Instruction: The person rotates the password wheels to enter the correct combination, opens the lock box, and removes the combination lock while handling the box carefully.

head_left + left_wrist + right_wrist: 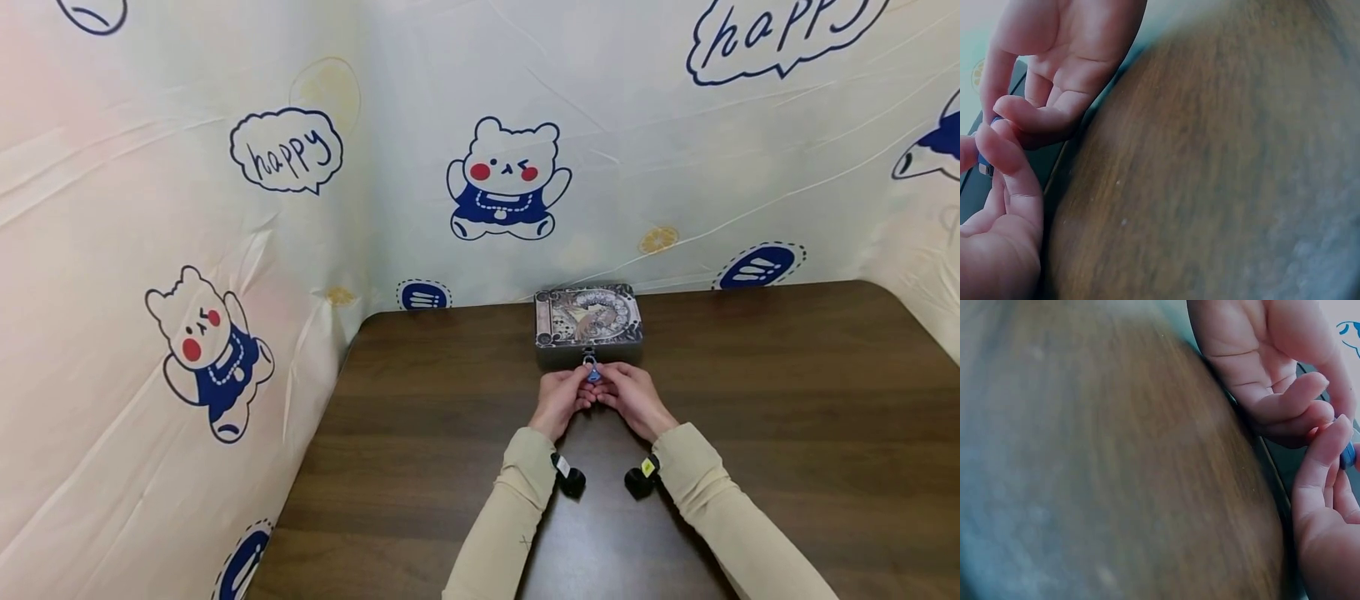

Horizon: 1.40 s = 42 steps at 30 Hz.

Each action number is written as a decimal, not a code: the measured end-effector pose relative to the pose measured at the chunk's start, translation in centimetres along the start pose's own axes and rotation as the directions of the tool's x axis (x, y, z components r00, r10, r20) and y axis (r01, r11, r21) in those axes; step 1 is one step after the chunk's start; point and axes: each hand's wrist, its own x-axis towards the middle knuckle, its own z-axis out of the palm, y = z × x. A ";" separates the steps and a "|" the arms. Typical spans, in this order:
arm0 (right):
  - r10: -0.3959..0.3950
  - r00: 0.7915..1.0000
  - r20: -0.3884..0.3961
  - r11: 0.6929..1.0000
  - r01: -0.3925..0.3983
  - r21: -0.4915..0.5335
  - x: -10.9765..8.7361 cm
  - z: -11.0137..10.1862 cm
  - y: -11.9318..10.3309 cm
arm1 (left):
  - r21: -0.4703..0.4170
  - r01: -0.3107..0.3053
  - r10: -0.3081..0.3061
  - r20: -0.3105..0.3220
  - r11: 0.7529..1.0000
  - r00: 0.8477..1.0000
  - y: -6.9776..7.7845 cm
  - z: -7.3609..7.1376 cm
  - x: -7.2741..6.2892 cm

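A small blue padlock (593,374) hangs by its shackle from the front clasp of a tin box (588,317), whose lid carries an ornate printed picture. From the left side, my left hand (558,400) pinches the padlock between thumb and fingers. My right hand (633,398) pinches it from the other side, and the fingertips of both hands meet there. Only a sliver of the blue padlock body (1348,456) shows between the fingers in the right wrist view. In the left wrist view fingers cover most of it too. The padlock's underside is hidden.
The box stands near the back edge of a dark wooden table (420,433). Behind and to the left hangs a pale curtain (405,167) printed with bears and "happy" bubbles. A small black camera sits on each wrist.
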 end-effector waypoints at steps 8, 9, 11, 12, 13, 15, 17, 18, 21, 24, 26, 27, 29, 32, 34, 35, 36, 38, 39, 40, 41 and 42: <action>0.015 1.000 0.003 1.000 -0.015 0.015 0.0 0.1 0.1 | 0.017 0.006 -0.006 -0.008 1.000 1.000 0.1 0.0 -0.1; 0.014 1.000 0.002 1.000 -0.014 0.015 0.0 0.1 0.1 | 0.021 0.006 -0.006 -0.005 1.000 1.000 0.2 -0.1 -0.1; 0.010 1.000 0.003 1.000 -0.010 0.015 0.0 0.1 0.1 | 0.030 0.006 -0.006 0.002 1.000 1.000 0.3 -0.1 -0.2; 0.007 1.000 -0.001 1.000 -0.006 0.015 0.0 0.1 0.1 | 0.035 0.002 -0.002 0.006 0.999 1.000 0.3 -0.1 -0.2; 0.004 1.000 0.001 1.000 -0.004 0.014 0.0 0.0 0.2 | 0.036 -0.001 0.001 0.006 0.999 1.000 0.2 -0.1 -0.2; -0.007 1.000 -0.001 1.000 0.007 0.013 0.0 0.0 0.2 | 0.037 -0.011 0.010 0.009 0.999 1.000 0.2 -0.1 -0.1; -0.013 1.000 -0.005 1.000 0.013 0.014 0.1 0.1 0.3 | 0.033 -0.021 0.021 0.008 0.999 1.000 0.1 -0.1 -0.1; -0.016 1.000 -0.005 1.000 0.016 0.015 0.1 0.1 0.3 | 0.029 -0.026 0.026 0.005 0.999 1.000 0.1 -0.1 -0.1; -0.018 1.000 0.003 1.000 0.018 0.010 0.1 0.0 0.4 | 0.020 -0.032 0.032 -0.003 0.999 0.999 0.0 -0.1 0.0; -0.012 1.000 -0.001 1.000 0.012 0.002 0.2 0.1 0.4 | 0.020 -0.036 0.036 -0.009 0.999 0.999 -0.1 -0.1 0.0; -0.008 1.000 -0.004 1.000 0.008 -0.008 0.2 0.2 0.4 | 0.018 -0.038 0.038 -0.009 0.999 0.999 -0.1 -0.1 0.0; -0.007 1.000 -0.002 1.000 0.007 -0.013 0.2 0.2 0.4 | 0.015 -0.038 0.039 -0.010 0.999 0.999 -0.1 -0.2 0.0; -0.010 1.000 -0.002 1.000 0.009 -0.021 0.2 0.2 0.3 | 0.011 -0.038 0.039 -0.009 0.999 0.999 -0.1 -0.2 0.0; -0.013 1.000 -0.004 0.999 0.013 -0.031 0.1 0.3 0.3 | 0.005 -0.037 0.037 -0.002 0.999 0.999 -0.1 -0.2 0.1; -0.017 1.000 -0.008 0.999 0.017 -0.033 0.1 0.3 0.3 | 0.003 -0.035 0.035 0.004 0.999 0.999 -0.2 -0.3 0.1; -0.019 1.000 -0.009 0.999 0.019 -0.034 0.1 0.3 0.4 | 0.003 -0.033 0.033 0.008 0.999 0.999 -0.2 -0.3 0.2; -0.021 1.000 -0.009 0.999 0.020 -0.034 0.1 0.3 0.4 | 0.003 -0.031 0.031 0.011 1.000 0.999 -0.2 -0.3 0.2; -0.023 1.000 -0.013 0.999 0.023 -0.033 0.1 0.4 0.4 | 0.004 -0.028 0.028 0.013 1.000 1.000 -0.2 -0.3 0.2; -0.023 1.000 -0.015 0.999 0.023 -0.031 0.1 0.4 0.4 | 0.005 -0.027 0.027 0.014 1.000 1.000 -0.2 -0.3 0.2; -0.024 1.000 -0.017 0.999 0.023 -0.031 0.1 0.4 0.4 | 0.005 -0.025 0.025 0.015 1.000 1.000 -0.2 -0.3 0.1; -0.023 1.000 -0.020 0.999 0.022 -0.031 0.1 0.4 0.4 | 0.006 -0.023 0.022 0.016 1.000 1.000 -0.1 -0.3 0.1; -0.022 0.999 -0.023 0.999 0.021 -0.033 0.1 0.4 0.4 | 0.007 -0.021 0.021 0.016 1.000 1.000 -0.1 -0.3 0.1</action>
